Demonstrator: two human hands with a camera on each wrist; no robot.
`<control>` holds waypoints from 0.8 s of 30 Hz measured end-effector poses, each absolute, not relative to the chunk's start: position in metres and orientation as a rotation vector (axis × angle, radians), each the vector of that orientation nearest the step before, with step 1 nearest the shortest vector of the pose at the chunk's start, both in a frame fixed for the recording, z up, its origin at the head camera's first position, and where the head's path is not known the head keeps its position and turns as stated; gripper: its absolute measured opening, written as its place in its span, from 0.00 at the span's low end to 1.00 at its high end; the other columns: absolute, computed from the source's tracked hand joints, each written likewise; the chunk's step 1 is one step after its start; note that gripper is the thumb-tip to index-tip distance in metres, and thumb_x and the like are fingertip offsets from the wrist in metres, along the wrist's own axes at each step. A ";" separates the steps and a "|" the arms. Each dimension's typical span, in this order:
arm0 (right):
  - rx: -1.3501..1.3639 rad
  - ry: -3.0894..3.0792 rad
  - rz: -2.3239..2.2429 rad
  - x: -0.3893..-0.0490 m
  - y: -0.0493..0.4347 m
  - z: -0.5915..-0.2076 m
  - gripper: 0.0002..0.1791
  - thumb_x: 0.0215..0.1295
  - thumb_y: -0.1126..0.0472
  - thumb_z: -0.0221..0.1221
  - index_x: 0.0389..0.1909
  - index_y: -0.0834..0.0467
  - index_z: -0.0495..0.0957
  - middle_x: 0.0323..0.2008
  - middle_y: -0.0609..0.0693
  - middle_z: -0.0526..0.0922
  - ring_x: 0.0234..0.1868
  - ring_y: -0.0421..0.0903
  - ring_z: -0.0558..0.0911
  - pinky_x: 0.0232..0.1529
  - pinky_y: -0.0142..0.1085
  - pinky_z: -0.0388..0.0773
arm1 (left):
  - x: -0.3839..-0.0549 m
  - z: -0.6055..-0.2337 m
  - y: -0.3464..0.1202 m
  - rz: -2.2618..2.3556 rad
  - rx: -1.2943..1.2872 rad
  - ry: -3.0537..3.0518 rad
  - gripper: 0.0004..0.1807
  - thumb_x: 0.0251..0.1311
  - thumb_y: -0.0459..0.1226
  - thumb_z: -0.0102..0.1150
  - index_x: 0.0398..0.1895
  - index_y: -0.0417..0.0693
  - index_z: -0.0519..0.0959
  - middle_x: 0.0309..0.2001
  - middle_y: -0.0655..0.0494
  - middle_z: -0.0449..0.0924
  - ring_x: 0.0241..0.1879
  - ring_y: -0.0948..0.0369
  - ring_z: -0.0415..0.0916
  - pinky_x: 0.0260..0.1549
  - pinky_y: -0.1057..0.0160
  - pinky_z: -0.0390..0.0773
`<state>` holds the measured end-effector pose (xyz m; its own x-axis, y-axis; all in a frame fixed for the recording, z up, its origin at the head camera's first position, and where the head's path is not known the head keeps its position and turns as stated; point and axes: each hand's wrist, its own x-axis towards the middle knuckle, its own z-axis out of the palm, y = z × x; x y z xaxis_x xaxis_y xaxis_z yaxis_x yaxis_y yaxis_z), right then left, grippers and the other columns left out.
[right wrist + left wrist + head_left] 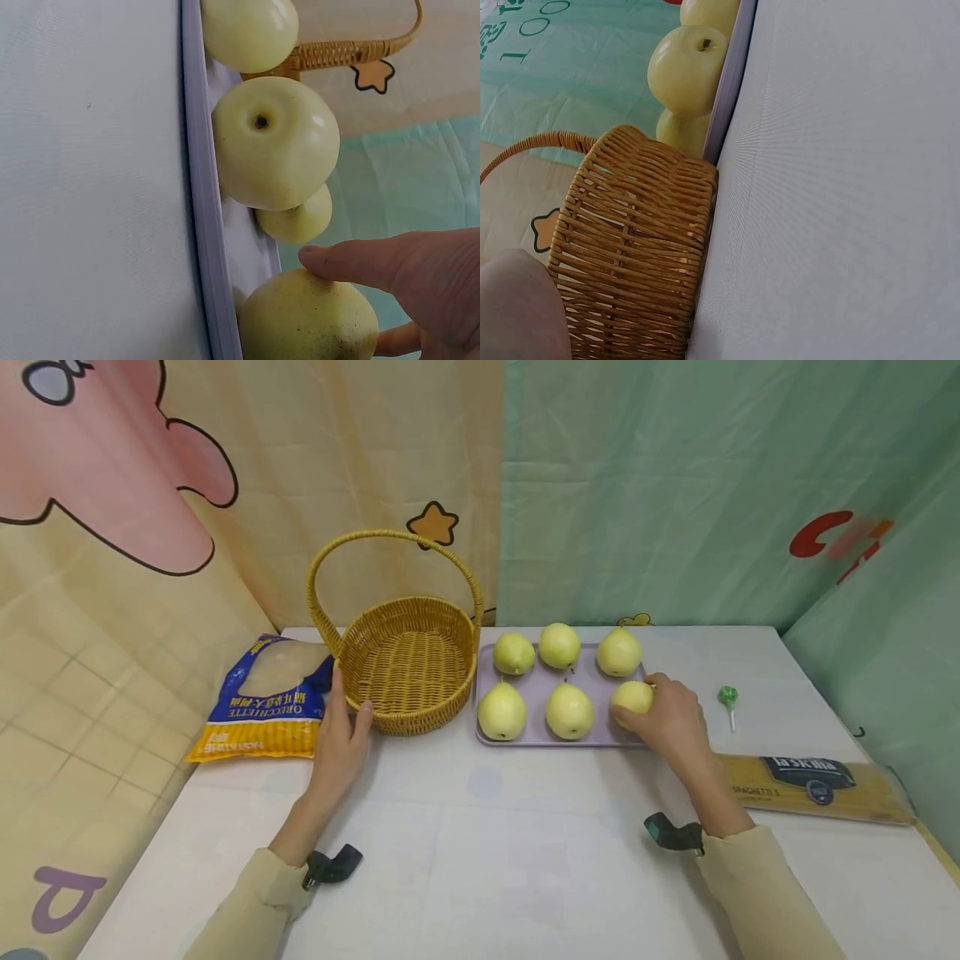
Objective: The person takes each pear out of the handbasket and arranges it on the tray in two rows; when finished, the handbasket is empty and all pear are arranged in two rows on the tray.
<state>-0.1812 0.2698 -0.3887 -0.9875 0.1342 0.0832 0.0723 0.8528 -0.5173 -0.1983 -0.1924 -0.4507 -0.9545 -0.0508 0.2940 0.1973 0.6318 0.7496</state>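
My right hand (675, 718) grips a pale yellow-green pear (632, 698) at the near right corner of a lilac tray (532, 742). In the right wrist view, the thumb lies over the top of this pear (307, 319), and another finger shows at its far side. Several more pears, such as this one (569, 711), stand in two rows on the tray. My left hand (343, 731) rests against the near left side of a woven basket (420, 720) with a tall handle, its visible fingers fairly straight. Nothing lies inside the basket.
A blue and yellow bag of orecchiette pasta (262, 702) lies left of the basket. A green lollipop (728, 697) lies right of the tray. Nearer, a spaghetti pack (825, 789) lies partly behind the right forearm. Curtains (637, 485) hang behind the white table (480, 860).
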 end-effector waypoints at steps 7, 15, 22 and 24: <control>-0.135 -2.891 0.788 -0.184 0.271 -0.384 0.45 0.69 0.46 0.68 0.70 0.77 0.66 0.62 0.79 0.74 0.62 0.75 0.75 0.60 0.67 0.75 | -0.199 -0.450 -0.192 -1.235 -0.111 -2.575 0.42 0.83 0.46 0.44 0.88 0.57 0.32 0.87 0.47 0.39 0.85 0.43 0.42 0.81 0.36 0.48; 0.010 -2.790 0.813 -0.191 0.274 -0.386 0.47 0.72 0.40 0.64 0.77 0.69 0.63 0.74 0.74 0.65 0.76 0.73 0.63 0.73 0.70 0.62 | -0.200 -0.451 -0.193 -1.234 -0.102 -2.583 0.42 0.83 0.49 0.43 0.88 0.57 0.33 0.87 0.46 0.40 0.84 0.42 0.43 0.80 0.34 0.48; 0.255 -2.748 0.622 -0.196 0.282 -0.390 0.52 0.71 0.33 0.61 0.85 0.54 0.52 0.85 0.64 0.45 0.85 0.68 0.42 0.77 0.76 0.38 | -0.199 -0.449 -0.192 -1.159 -0.106 -2.559 0.41 0.82 0.49 0.45 0.88 0.52 0.39 0.86 0.43 0.39 0.85 0.42 0.40 0.80 0.34 0.46; 0.263 -2.758 0.576 -0.195 0.283 -0.393 0.52 0.71 0.32 0.59 0.86 0.51 0.50 0.86 0.62 0.41 0.85 0.67 0.40 0.75 0.77 0.36 | -0.197 -0.448 -0.191 -1.091 -0.117 -2.534 0.41 0.82 0.50 0.46 0.88 0.51 0.43 0.87 0.42 0.38 0.85 0.42 0.38 0.80 0.34 0.45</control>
